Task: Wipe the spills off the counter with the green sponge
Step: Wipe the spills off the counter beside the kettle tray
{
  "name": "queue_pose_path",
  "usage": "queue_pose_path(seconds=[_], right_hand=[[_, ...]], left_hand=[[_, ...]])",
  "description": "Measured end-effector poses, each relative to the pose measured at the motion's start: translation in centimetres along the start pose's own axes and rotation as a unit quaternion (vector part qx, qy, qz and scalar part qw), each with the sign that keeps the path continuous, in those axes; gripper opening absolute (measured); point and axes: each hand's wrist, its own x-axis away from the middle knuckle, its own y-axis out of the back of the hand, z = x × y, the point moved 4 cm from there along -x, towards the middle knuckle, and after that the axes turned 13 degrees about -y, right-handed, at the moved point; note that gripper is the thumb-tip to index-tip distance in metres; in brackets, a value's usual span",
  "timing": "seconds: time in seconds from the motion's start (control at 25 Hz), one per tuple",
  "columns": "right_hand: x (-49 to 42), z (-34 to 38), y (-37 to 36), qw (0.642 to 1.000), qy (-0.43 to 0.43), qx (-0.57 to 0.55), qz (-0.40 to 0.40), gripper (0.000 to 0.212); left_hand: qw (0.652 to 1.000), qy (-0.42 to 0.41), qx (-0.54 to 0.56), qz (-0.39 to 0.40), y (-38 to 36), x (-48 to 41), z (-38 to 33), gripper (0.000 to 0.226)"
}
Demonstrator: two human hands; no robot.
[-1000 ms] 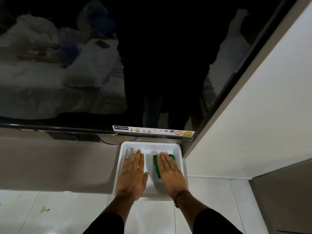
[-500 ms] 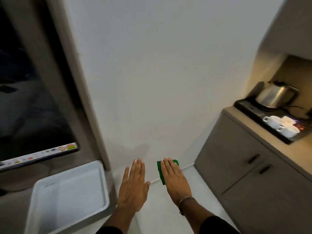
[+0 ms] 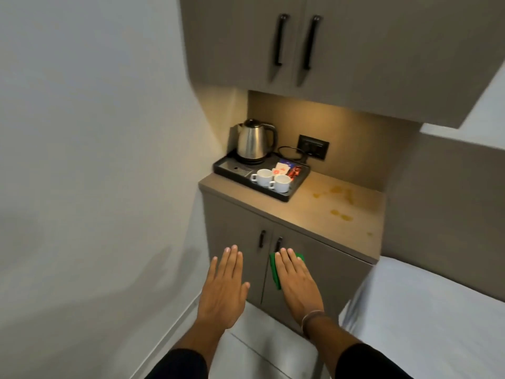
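I have the sponge [image 3: 274, 269] under my right hand [image 3: 296, 283], carried in the air in front of the lower cabinet doors [image 3: 300, 258]; only its green edge shows past the fingers, and I take it the thumb pins it against the palm from below, though that side is hidden. The hand is flat over it, fingers together, which suits setting it face down on the counter [image 3: 314, 212] for a broad stroke. My left hand [image 3: 225, 285] is empty, flat and lightly spread, hovering beside the right without touching anything, free to brace or to shift something aside. The spills [image 3: 338, 196] are yellowish blotches on the right half of the beige counter, some near the back wall and some nearer the front edge. They lie clear of the black tray [image 3: 231, 170], which takes the left half with the kettle [image 3: 252, 142] and two white cups [image 3: 273, 179], so I judge nothing needs moving. The nook is tight: wall on the left, upper cabinets [image 3: 355, 50] overhead, a bed [image 3: 437, 310] at the right.
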Motion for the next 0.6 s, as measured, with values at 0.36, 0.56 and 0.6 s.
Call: queue_pose_path(seconds=[0.36,0.56,0.6], right_hand=[[-9.5,-16.6,-1.3,0.982,-0.180,0.044,0.029,0.095],[-13.9,-21.4,-4.3,0.965,-0.246,0.043,0.084,0.085],[-14.7,-22.0,-4.8,0.961,-0.257,0.043,0.094,0.085]], left_hand=[[0.986,-0.163,0.032,0.003,-3.4,-23.9,-5.8,0.078],[0.976,-0.208,0.063,0.027,-6.8,-33.3,-5.5,0.075],[0.973,-0.217,0.064,0.039,-7.6,-34.8,-5.1,0.075]])
